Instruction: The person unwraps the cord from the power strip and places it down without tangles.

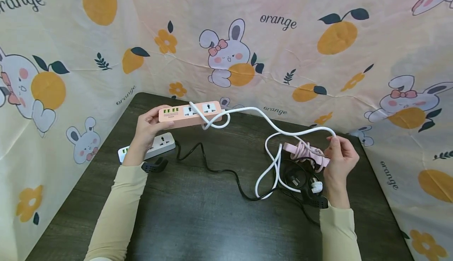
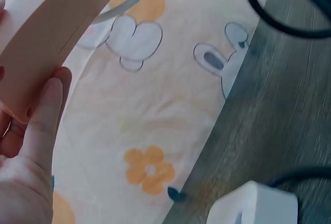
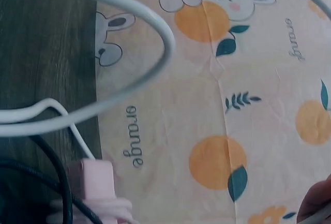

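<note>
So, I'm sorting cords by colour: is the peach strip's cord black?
No, a white cord runs from the peach strip to the right hand.

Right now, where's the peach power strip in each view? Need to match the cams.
Head: the peach power strip is just left of centre, held by the left hand.
Left wrist: upper left corner, cropped by the frame; same strip.
Right wrist: not in it.
Shared landmark: the rabbit-and-orange cloth, meeting the dark tabletop in all three.
</note>
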Tool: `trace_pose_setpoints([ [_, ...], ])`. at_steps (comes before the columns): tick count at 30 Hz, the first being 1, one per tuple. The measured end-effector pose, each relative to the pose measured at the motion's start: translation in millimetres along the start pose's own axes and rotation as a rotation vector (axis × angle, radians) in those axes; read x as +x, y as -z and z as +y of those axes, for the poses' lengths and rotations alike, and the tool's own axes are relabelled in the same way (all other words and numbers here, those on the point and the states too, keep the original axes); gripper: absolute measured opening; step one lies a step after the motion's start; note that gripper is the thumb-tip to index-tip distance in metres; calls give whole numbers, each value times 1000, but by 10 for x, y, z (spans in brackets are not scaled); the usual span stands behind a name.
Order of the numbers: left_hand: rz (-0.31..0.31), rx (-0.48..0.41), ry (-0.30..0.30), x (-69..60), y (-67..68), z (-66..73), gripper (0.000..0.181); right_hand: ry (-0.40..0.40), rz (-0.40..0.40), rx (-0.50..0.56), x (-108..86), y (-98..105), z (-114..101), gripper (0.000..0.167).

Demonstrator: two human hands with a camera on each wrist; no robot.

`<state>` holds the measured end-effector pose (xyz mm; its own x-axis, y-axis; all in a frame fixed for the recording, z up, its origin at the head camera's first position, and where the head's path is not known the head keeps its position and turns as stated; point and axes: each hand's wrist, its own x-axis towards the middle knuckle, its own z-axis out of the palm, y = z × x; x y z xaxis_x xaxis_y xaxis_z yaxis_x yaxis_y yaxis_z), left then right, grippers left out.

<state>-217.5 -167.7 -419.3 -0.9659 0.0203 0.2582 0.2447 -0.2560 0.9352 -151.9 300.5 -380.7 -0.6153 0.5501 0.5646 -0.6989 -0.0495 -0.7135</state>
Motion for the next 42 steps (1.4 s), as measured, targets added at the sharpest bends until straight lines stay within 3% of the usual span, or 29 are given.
trace_pose_setpoints([
  [9, 21, -90, 7, -13, 292, 59, 40, -109, 182, -227, 123, 216, -83, 14],
  [13, -42, -85, -13, -26, 433, 93, 42, -211, 295, -309, 199, 294, -120, 15],
  [18, -131, -7, -48, -1, 619, 94, 44, -263, 412, -269, 247, 391, -170, 15],
  [21, -60, 14, -10, -9, 712, 88, 40, -209, 451, -202, 273, 451, -214, 15],
  [26, 161, -18, 88, -79, 837, 80, 35, -147, 423, -80, 293, 553, -308, 18],
  [29, 276, -3, 134, -119, 901, 62, 36, -122, 317, -50, 260, 628, -340, 19],
  [31, 350, 31, 174, -143, 940, 45, 38, -115, 182, -51, 212, 693, -361, 15],
  [35, 460, 97, 259, -182, 1015, 6, 45, -162, -242, -154, 85, 834, -439, 9],
  [40, 535, 192, 359, -205, 1080, -38, 50, -250, -804, -526, -62, 859, -522, 23],
  [42, 554, 199, 373, -217, 1093, -60, 46, -250, -965, -638, -149, 791, -513, 24],
])
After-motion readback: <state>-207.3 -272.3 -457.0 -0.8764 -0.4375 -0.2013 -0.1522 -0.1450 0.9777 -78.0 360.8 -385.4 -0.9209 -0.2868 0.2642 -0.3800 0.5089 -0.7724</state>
